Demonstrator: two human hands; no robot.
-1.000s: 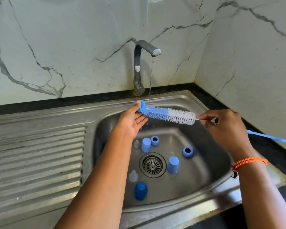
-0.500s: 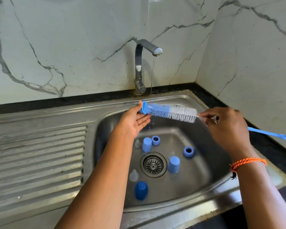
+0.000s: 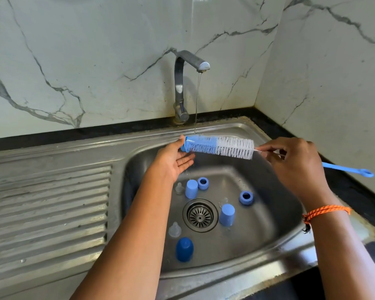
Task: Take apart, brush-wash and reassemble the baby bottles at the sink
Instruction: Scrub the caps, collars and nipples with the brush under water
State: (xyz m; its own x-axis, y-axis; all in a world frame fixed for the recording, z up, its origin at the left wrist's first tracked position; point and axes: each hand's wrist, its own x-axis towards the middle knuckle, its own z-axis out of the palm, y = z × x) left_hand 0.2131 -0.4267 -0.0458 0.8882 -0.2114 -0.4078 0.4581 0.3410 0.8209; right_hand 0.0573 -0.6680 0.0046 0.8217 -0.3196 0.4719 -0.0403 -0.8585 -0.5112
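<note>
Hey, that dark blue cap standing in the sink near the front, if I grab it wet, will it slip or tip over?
The dark blue cap looks like smooth plastic in a wet sink, so it is probably slippery. It stands upright, taller than wide with a domed top, so a sideways nudge would likely tip it, and then it might roll. It is probably hollow and light.

Basin (image 3: 268, 230) right side open; caps (image 3: 191, 188) (scattered) crowd drain (image 3: 200, 215).
</note>
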